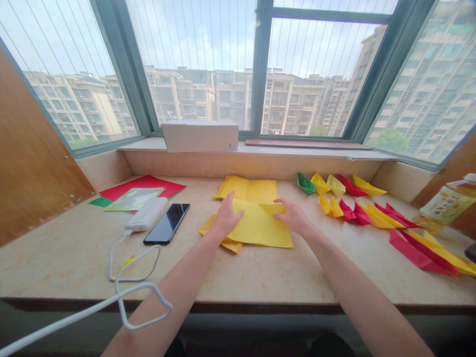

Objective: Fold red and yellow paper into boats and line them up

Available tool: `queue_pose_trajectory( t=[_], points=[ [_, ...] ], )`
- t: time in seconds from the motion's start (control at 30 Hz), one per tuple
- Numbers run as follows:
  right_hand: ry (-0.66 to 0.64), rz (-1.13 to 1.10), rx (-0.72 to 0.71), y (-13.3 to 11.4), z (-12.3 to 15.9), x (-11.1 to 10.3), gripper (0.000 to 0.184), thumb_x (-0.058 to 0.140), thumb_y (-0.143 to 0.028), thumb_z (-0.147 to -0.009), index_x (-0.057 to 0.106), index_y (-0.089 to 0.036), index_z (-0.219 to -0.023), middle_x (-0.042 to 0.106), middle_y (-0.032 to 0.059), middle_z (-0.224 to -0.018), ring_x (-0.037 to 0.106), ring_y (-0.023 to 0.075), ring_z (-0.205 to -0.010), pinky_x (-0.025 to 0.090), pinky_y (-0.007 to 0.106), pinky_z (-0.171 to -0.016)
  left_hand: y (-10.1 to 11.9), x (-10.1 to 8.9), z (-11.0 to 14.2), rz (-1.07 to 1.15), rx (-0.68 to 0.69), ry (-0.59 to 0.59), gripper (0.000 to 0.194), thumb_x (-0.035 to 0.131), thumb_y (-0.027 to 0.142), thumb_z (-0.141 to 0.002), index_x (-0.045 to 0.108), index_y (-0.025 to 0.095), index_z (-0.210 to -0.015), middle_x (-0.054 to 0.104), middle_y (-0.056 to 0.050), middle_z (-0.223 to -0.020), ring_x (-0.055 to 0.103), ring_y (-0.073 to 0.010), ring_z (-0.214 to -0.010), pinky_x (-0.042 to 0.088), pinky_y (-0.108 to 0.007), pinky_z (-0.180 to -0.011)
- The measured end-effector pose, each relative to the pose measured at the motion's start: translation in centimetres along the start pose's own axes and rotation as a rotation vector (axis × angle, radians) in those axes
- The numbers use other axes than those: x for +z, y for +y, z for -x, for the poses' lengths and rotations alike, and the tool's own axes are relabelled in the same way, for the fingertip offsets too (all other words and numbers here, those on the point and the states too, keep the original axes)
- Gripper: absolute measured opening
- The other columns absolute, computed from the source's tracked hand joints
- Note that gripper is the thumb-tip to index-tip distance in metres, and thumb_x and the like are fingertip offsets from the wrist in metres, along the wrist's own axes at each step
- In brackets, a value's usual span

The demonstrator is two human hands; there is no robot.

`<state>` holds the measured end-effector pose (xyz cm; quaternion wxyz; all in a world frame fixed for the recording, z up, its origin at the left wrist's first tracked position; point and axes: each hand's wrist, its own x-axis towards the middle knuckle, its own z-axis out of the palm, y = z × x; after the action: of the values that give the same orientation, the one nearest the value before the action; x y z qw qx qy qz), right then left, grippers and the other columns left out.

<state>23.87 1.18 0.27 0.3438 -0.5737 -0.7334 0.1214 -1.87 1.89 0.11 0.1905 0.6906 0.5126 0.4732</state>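
Note:
A light yellow sheet of paper (260,230) lies between my hands, its far edge slightly curved. At its left edge is my left hand (226,217), thumb over the paper and fingers along the side. My right hand (292,216) pinches the sheet near its far right corner. Behind it, a deeper yellow creased sheet (249,187) rests on the table. Folded orange-yellow paper (232,245) sticks out from under the sheet on the left; how much is hidden I cannot tell.
Folded paper boats (353,213) in green, yellow and red stand at the right, near a bottle (451,201). On the left are red paper (148,184), a white power bank (147,214) with a cable (139,287), and a phone (167,224). A white box (201,137) sits on the sill.

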Motion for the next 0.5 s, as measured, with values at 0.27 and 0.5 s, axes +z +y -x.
queue_pose_trajectory(
  t=[0.27, 0.5],
  points=[
    [-0.041, -0.011, -0.097, -1.5, 0.4, 1.2, 0.071, 0.057, -0.011, -0.076, 0.04, -0.025, -0.143, 0.068, 0.006, -0.119, 0.066, 0.0232, -0.101, 0.05, 0.04, -0.092, 0.5, 0.2, 1.3, -0.38, 0.44, -0.466, 0.039, 0.058, 0.029, -0.084, 0.062, 0.02, -0.122, 0.05, -0.013, -0.141, 0.047, -0.0292, -0.129, 0.035, -0.046, -0.11],
    [-0.183, -0.048, -0.202, -2.3, 1.0, 1.1, 0.04, 0.058, -0.019, -0.082, 0.065, -0.026, -0.121, 0.071, 0.005, -0.115, 0.067, 0.0245, -0.102, 0.05, 0.038, -0.092, 0.3, 0.7, 1.5, -0.483, 0.414, -0.565, 0.033, 0.048, 0.033, -0.09, 0.064, 0.021, -0.116, 0.055, -0.012, -0.136, 0.052, -0.0276, -0.124, 0.039, -0.043, -0.106]
  ],
)
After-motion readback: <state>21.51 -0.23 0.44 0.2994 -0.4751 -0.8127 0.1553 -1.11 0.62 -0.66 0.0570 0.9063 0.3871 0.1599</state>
